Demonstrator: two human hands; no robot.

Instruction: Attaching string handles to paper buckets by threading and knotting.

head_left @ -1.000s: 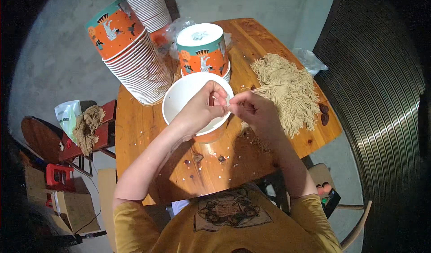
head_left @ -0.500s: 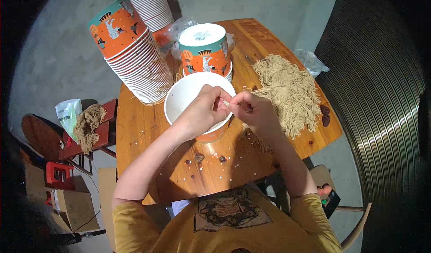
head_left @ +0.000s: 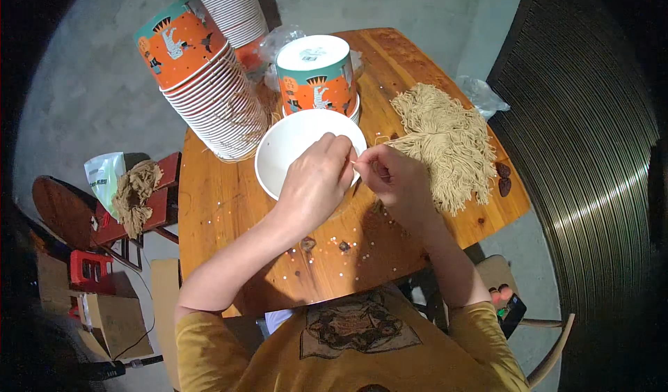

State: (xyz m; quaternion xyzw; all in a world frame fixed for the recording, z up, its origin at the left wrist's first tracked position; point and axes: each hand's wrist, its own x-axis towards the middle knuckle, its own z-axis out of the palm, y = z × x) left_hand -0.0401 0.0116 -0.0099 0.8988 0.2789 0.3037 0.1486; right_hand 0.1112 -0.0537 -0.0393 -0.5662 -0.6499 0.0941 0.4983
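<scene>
I've got both hands pinched on one tan string: left hand (head_left: 316, 181) over the white bowl's (head_left: 289, 145) rim, right hand (head_left: 396, 179) just beside it, the string pile (head_left: 445, 138) lying right of the grip

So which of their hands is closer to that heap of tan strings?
The right hand: it sits at the edge of the string heap. The left hand is farther off, over the white bowl.

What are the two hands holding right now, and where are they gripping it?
Left hand and right hand pinch a thin tan strand between their fingertips, over the white bowl's right rim. Where along the strand cannot be told.
</scene>
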